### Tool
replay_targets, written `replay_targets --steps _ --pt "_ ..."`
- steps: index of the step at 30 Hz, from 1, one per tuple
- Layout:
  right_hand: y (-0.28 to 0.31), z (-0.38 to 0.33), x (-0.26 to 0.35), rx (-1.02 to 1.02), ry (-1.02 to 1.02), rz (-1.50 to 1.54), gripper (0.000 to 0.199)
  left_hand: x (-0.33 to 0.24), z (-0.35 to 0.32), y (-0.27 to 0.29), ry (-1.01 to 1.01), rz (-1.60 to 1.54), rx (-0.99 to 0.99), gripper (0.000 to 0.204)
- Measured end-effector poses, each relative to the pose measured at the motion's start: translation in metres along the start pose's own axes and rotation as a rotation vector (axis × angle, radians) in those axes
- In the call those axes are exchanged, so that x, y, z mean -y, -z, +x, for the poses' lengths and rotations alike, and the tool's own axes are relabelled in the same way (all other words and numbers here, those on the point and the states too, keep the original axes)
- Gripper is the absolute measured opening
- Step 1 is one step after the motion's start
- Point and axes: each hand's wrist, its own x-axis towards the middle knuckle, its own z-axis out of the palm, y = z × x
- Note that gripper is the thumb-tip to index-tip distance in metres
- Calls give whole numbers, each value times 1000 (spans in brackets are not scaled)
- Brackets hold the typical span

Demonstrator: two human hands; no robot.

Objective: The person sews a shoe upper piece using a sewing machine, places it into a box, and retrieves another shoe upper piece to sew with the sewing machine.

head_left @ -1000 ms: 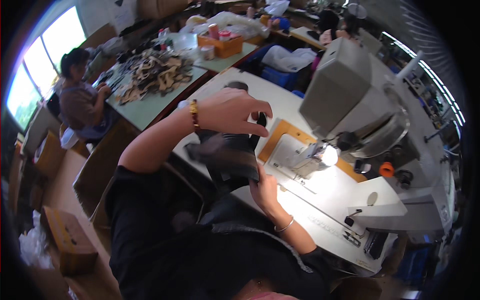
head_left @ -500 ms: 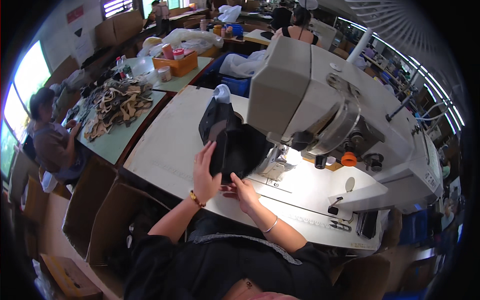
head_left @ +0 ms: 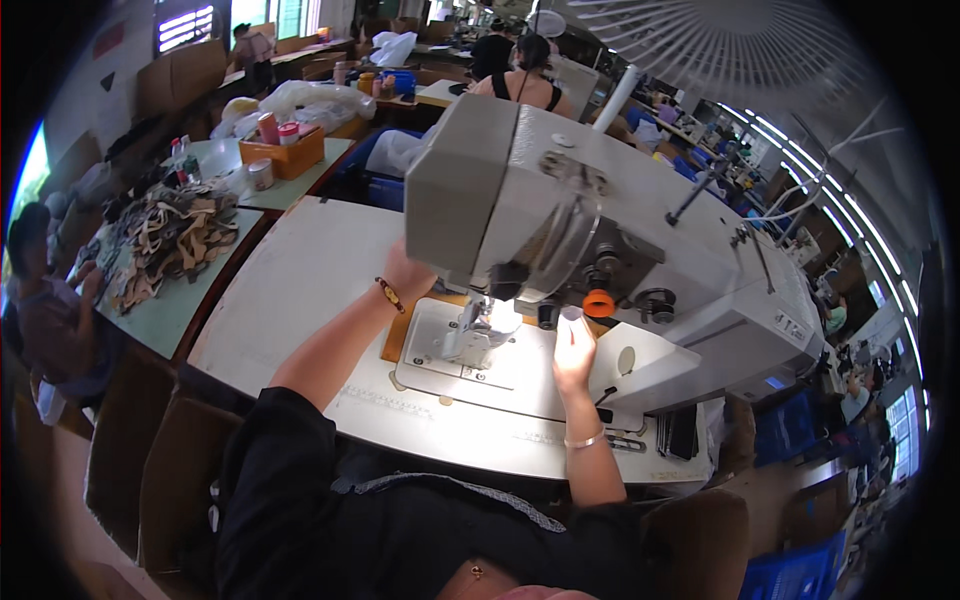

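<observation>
A grey sewing machine (head_left: 560, 190) stands over the white worktable (head_left: 270, 290), its lamp lighting the needle area and the metal needle plate (head_left: 430, 345). My left hand (head_left: 405, 268) reaches to the left of the machine head, which hides its fingers. Right of the needle, my right hand (head_left: 573, 355) is raised below the orange knob (head_left: 598, 303), fingers drawn together around something pale at their tips that I cannot make out. The black piece seen earlier does not show; the machine head may cover it.
Dark flat pieces (head_left: 678, 432) lie stacked at the table's right end. Left stands a green table (head_left: 150, 320) with a heap of cut scraps (head_left: 180, 240) and an orange bin (head_left: 285, 155); a person (head_left: 55, 300) is beside it. Cardboard boxes (head_left: 180, 470) stand below my left arm.
Both hands have left the black piece, which has gone from sight. My left hand has moved farther away, behind the machine head; my right has gone to the right of the needle. The view has shifted.
</observation>
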Motion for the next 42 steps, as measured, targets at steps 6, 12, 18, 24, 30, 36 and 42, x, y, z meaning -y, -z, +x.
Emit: replay_targets --steps 6,12,18,24,30,36,42 --pt "-37 49 -92 531 -250 -347 23 -42 -8 5 -323 18 -197 18" --pt "-92 66 -74 531 -140 -185 24 -44 -30 22 -385 54 -6 28" --pt "-87 67 -64 489 -41 7 25 -69 -38 58 -289 -9 21 47" --pt "-64 46 -60 430 48 180 25 -88 -58 80 -238 -9 58 60" --pt "-43 43 -33 414 422 -98 25 -108 -70 91 -236 16 87 46" --pt "-58 25 -67 526 -254 519 30 -121 -74 97 -264 96 71 33" --pt "-38 33 -56 704 283 221 34 -123 -81 93 -239 100 68 29"
